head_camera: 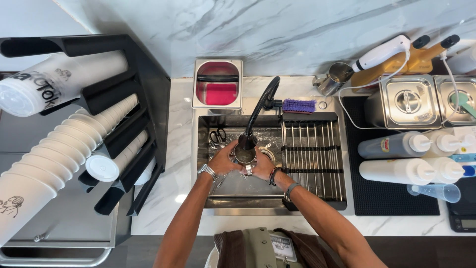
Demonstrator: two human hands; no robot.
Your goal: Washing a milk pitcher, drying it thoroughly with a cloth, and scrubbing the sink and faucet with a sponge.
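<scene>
Both my hands meet over the steel sink (204, 149) under the black faucet head (247, 139). My left hand (224, 159), with a metal watch on the wrist, and my right hand (262, 166), with dark bracelets, together grip a small steel cup (245, 155) held right below the spout. A pair of scissors (216, 136) lies in the sink behind my left hand.
A wire drying rack (311, 159) covers the sink's right half, with a purple brush (298, 105) behind it. A steel box with a red inside (217, 84) stands at the back. Squeeze bottles (396, 145) and lidded steel pans (407, 101) sit on the right, stacked white cups (64, 149) on the left.
</scene>
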